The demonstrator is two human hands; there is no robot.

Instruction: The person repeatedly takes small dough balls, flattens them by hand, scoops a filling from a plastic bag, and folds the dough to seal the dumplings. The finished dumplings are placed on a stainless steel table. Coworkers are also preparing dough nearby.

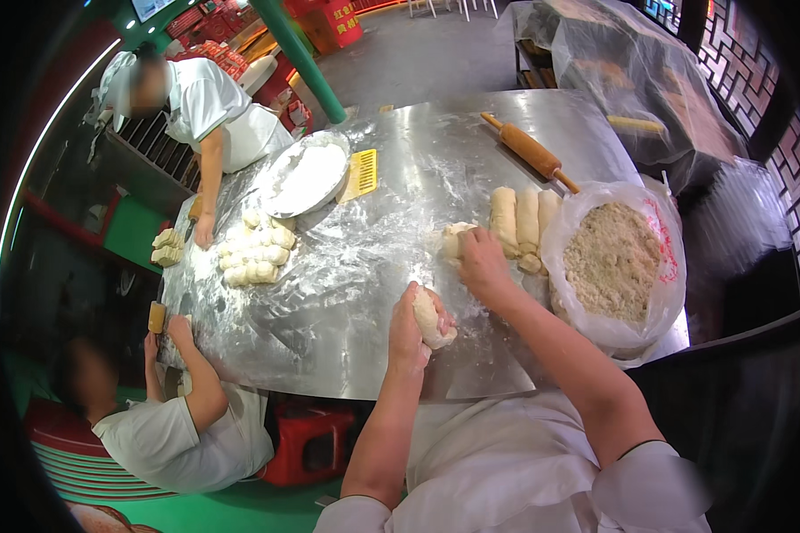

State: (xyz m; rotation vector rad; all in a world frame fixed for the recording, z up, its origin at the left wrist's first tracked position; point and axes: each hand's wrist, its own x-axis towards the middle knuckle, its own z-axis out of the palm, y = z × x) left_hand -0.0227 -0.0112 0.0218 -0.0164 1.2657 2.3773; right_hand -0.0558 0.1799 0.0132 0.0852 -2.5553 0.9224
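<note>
My left hand (410,330) is closed around a piece of dough (428,318) above the steel table's near edge. Farther forward, my right hand (485,265) reaches onto another dough piece (455,241) lying on the table; its fingertips are partly hidden, so whether they grip it is unclear. Just right of that hand, several dough rolls (504,216) lie side by side, with a small dough lump (529,263) at their near ends. A plastic-lined container of crumbly filling (612,260) stands beside my right forearm.
The floured steel table (347,266) bears a wooden rolling pin (531,150), a basin of flour (310,174), a yellow slotted scraper (361,174) and grouped dough pieces (257,253). Two co-workers (203,100) are at its left side. A red stool (310,443) stands below the near edge.
</note>
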